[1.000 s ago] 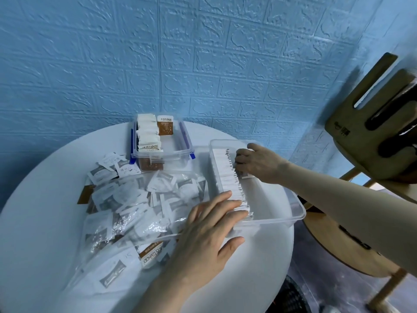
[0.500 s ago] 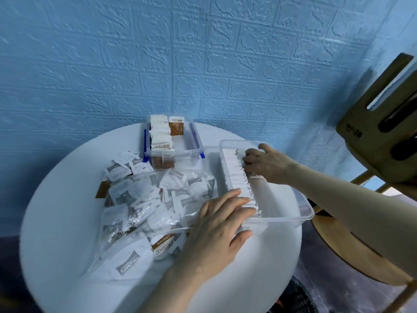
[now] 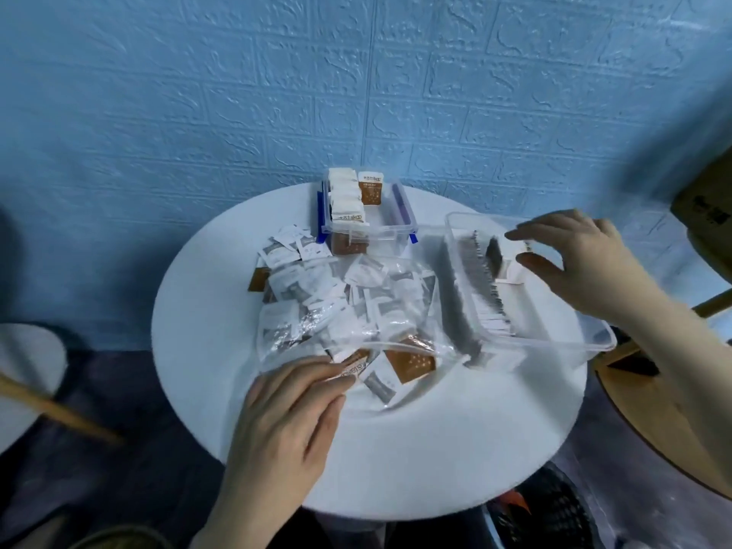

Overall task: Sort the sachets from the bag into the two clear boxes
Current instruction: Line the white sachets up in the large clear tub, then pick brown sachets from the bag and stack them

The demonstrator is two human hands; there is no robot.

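1. Reaching into the mouth of the clear plastic bag (image 3: 348, 311), my left hand (image 3: 285, 425) lies palm down with its fingers nearly straight, the fingertips (image 3: 336, 380) resting on a brown-and-white sachet (image 3: 354, 368) at the bag's near edge; they do not curl round it.
2. My right hand (image 3: 574, 255) hovers over the larger clear box (image 3: 594, 334), thumb and fingers spread apart in a loose arc, holding nothing I can make out.
3. Below that hand a long row of white sachets (image 3: 485, 287) stands on edge in the box, its long axis running from the far end toward me.
4. A brown sachet (image 3: 410, 362) lies flat by the bag's opening, near my left fingertips.
5. The bag sprawls across the middle of the round white table (image 3: 396, 461), full of jumbled grey-and-white sachets.
6. At the far edge, the smaller clear box (image 3: 400, 223) with blue latches holds upright brown-and-white sachets (image 3: 346, 200), their row running away from me.
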